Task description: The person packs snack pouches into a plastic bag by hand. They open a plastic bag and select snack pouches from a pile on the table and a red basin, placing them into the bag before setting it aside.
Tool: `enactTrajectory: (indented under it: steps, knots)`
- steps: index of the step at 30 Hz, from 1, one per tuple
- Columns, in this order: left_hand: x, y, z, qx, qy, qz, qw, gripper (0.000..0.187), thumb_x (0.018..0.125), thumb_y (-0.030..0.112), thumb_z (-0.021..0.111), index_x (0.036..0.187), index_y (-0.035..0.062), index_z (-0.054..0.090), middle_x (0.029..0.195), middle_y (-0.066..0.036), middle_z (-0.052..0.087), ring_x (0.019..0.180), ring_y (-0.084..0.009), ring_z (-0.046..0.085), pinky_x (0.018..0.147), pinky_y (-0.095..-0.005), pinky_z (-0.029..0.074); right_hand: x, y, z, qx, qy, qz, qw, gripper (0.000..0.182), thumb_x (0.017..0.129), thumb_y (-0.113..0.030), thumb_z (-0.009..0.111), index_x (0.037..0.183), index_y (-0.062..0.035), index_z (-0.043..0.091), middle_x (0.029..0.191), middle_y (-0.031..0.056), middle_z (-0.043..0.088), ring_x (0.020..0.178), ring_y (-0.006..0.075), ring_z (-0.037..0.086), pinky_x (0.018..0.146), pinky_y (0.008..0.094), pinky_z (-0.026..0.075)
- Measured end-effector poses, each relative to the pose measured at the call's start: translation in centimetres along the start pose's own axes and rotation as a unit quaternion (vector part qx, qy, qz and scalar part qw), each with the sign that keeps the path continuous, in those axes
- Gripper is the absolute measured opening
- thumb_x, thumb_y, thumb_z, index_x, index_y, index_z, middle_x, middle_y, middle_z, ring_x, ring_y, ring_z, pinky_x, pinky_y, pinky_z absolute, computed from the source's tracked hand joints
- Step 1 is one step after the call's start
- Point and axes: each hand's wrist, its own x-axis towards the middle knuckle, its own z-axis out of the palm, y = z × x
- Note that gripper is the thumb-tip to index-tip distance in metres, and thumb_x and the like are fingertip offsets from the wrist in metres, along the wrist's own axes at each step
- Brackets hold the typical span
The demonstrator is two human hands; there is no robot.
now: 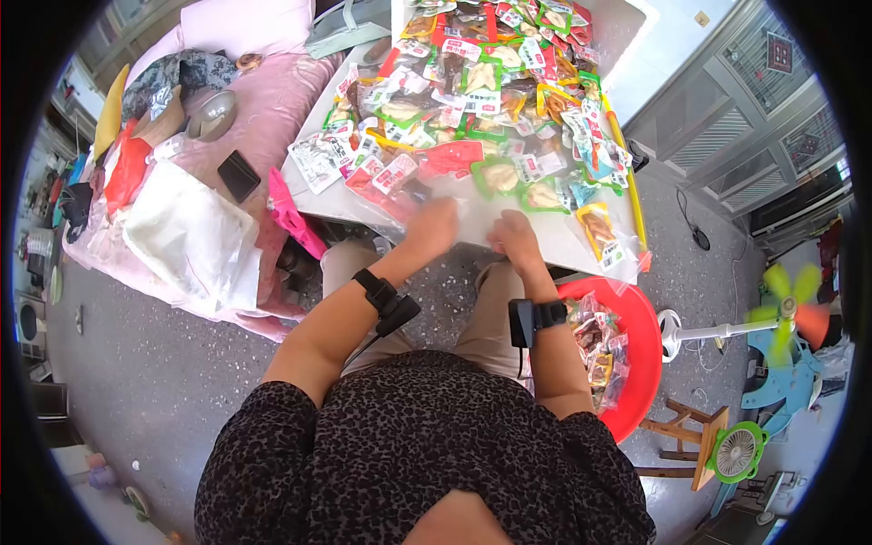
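A large heap of sealed food packets (481, 82) in clear plastic with green, red and yellow prints covers the white table (560, 241) in front of me. My left hand (433, 227) is smeared by motion at the near edge, beside a pink-and-clear packet (386, 186). Close to it, my right hand (515, 236) has its fingers curled together at the table edge, and what is in them is hidden. Green-edged packets (543, 194) lie just beyond the right hand. A yellow-topped packet (597, 227) rests near the right corner.
Below the table's right side stands a red tub (647, 345) holding more packets. A bed with pink covers (282, 100) is at left, with a white plastic bag (186, 232) on it. A fan (788, 304), a wooden stool (713, 445) and a small green fan (738, 451) stand at right.
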Motion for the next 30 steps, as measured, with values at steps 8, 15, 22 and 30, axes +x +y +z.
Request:
enactTrajectory:
  steps: [8, 15, 22, 30]
  knots:
    - [-0.3, -0.7, -0.4, -0.025, 0.023, -0.029, 0.999, 0.012, 0.072, 0.014, 0.043, 0.077, 0.0041, 0.048, 0.074, -0.015, 0.052, 0.072, -0.0323, 0.050, 0.061, -0.0412, 0.039, 5.0, -0.1, 1.5, -0.229, 0.013, -0.233, 0.945, 0.016, 0.070, -0.008, 0.050, 0.084, -0.0002, 0.052, 0.072, 0.0080, 0.051, 0.064, 0.0178, 0.050, 0.056, 0.0270, 0.041]
    - [-0.2, -1.4, 0.5, -0.013, 0.033, -0.016, 0.999, 0.011, 0.073, 0.012, 0.044, 0.076, 0.0037, 0.049, 0.069, -0.017, 0.052, 0.068, -0.0326, 0.051, 0.059, -0.0401, 0.039, 14.7, -1.1, -7.4, -0.235, 0.281, -0.246, 0.897, 0.015, 0.067, -0.010, 0.050, 0.077, 0.0005, 0.053, 0.079, 0.0177, 0.055, 0.076, 0.0319, 0.053, 0.067, 0.0349, 0.041]
    - [-0.2, -1.8, 0.8, 0.003, 0.016, -0.019, 1.000, 0.013, 0.073, 0.014, 0.042, 0.076, 0.0034, 0.049, 0.070, -0.015, 0.051, 0.069, -0.0318, 0.050, 0.059, -0.0399, 0.039, 19.5, 1.3, -12.4, -0.379, 0.326, -0.236, 0.833, 0.028, 0.060, -0.016, 0.053, 0.079, 0.0048, 0.050, 0.082, 0.0245, 0.053, 0.079, 0.0374, 0.052, 0.068, 0.0399, 0.041]
    - [0.0, -1.5, 0.6, 0.011, 0.000, -0.021, 1.000, 0.012, 0.073, 0.013, 0.044, 0.078, 0.0033, 0.050, 0.072, -0.015, 0.052, 0.070, -0.0316, 0.051, 0.060, -0.0399, 0.040, 20.7, 1.0, -13.8, -0.670, 0.121, -0.319, 0.659, 0.017, 0.064, -0.016, 0.051, 0.068, -0.0008, 0.057, 0.065, 0.0183, 0.056, 0.066, 0.0335, 0.055, 0.058, 0.0363, 0.043]
